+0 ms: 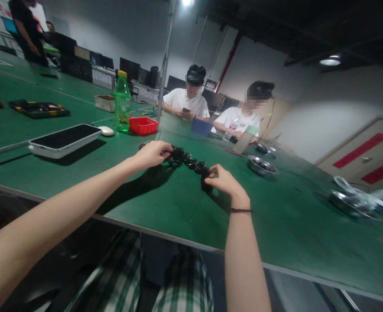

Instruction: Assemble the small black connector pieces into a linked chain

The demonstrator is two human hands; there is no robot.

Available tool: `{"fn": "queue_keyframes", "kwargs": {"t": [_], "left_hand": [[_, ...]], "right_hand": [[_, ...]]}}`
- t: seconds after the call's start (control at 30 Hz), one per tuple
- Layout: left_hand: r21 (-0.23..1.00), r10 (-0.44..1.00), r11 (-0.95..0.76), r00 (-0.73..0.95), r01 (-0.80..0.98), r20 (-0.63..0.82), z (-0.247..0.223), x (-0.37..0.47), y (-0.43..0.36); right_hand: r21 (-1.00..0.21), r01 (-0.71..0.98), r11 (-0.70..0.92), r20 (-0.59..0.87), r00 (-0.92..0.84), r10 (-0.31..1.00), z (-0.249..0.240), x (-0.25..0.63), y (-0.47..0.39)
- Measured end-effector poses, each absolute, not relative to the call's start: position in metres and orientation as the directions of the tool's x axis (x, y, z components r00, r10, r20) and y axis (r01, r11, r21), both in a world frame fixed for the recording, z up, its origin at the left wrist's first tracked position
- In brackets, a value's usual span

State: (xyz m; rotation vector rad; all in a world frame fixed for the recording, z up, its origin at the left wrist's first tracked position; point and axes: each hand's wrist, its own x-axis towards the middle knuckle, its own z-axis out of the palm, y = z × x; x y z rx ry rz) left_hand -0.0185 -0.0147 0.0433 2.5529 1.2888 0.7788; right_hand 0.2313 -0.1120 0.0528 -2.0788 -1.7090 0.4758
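A bundle of black coiled cable (193,163) stretches across the green table top between my hands. My left hand (157,153) is closed on its left end, thumb and fingers pinched together. At the right end, my right hand (222,178) has its fingers curled round a small black block-shaped piece (206,180), which seems joined to the cable. That piece is close to the table surface. Motion blur hides the finer detail of the cable and its ends.
Left on the table (178,212) are a white-framed device (66,141), a white mouse (106,131), a green bottle (122,102) and a red tray (143,125). Metal bowls (263,166) stand right. Two people (188,102) sit opposite, near a blue bin (202,125).
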Motion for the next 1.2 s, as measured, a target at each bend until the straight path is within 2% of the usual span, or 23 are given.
{"fn": "queue_keyframes", "kwargs": {"t": [0.17, 0.43, 0.7, 1.2], "left_hand": [[0.190, 0.830, -0.526, 0.451, 0.829, 0.329, 0.046, -0.023, -0.015], [0.047, 0.880, -0.426, 0.402, 0.904, 0.252, 0.047, -0.028, -0.012], [0.041, 0.931, -0.331, 0.319, 0.943, 0.177, 0.051, -0.029, -0.015], [0.070, 0.917, -0.387, 0.376, 0.919, 0.135, 0.045, -0.031, -0.012]], "right_hand": [[-0.485, 0.855, -0.184, 0.000, 0.210, 0.978, 0.054, 0.230, -0.112], [-0.491, 0.844, -0.216, 0.004, 0.250, 0.968, 0.054, 0.231, -0.112], [-0.500, 0.833, -0.236, 0.006, 0.276, 0.961, 0.053, 0.232, -0.110], [-0.494, 0.826, -0.273, 0.038, 0.334, 0.942, 0.050, 0.235, -0.107]]}}
